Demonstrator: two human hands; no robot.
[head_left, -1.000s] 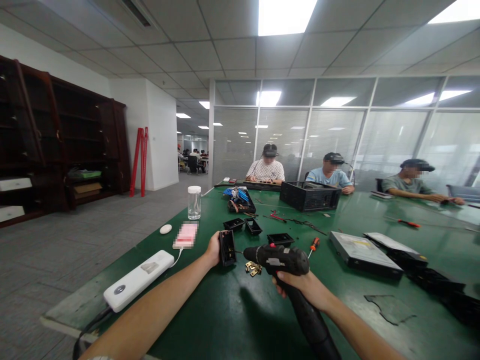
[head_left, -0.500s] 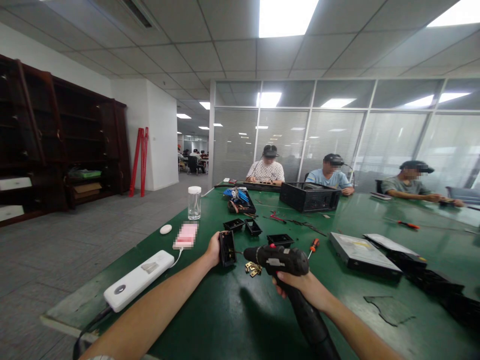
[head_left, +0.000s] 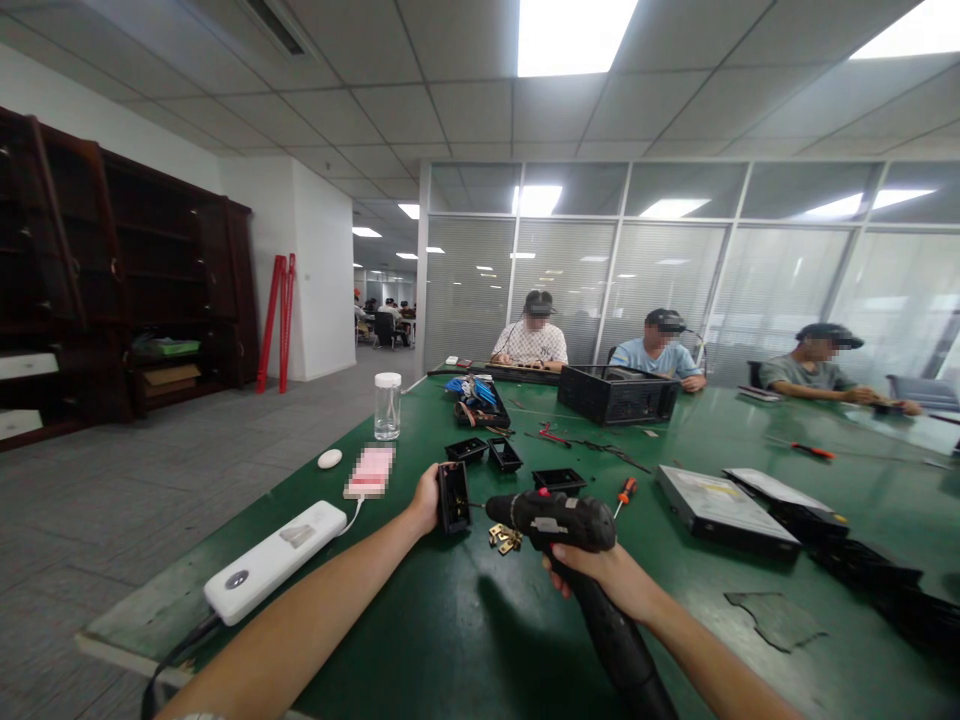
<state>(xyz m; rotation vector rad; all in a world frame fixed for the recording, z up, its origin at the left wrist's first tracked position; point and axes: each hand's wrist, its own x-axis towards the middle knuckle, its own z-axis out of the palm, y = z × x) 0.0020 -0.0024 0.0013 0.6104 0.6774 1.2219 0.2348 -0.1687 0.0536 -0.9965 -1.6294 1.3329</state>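
Observation:
My left hand (head_left: 428,498) is closed on the side of a small black plastic box (head_left: 453,498), tipped up so its open face turns right. Closed round the grip of a black cordless drill (head_left: 559,518) is my right hand (head_left: 589,570). The drill's bit points left into the opening of the box; whether its tip touches anything inside is too small to tell. Below the bit lies a small pile of brass-coloured metal pieces (head_left: 505,539) on the green table (head_left: 420,640). More black boxes like the held one (head_left: 559,481) sit just beyond.
On the left are a white power bank (head_left: 277,562), a phone (head_left: 370,471) and a glass jar (head_left: 387,410). An orange screwdriver (head_left: 625,493) and a flat metal drive (head_left: 727,510) lie right. Behind stands a black computer case (head_left: 616,395); several people sit across the table.
The hands, drill and box hold almost the same position. The whole view has shifted very slightly.

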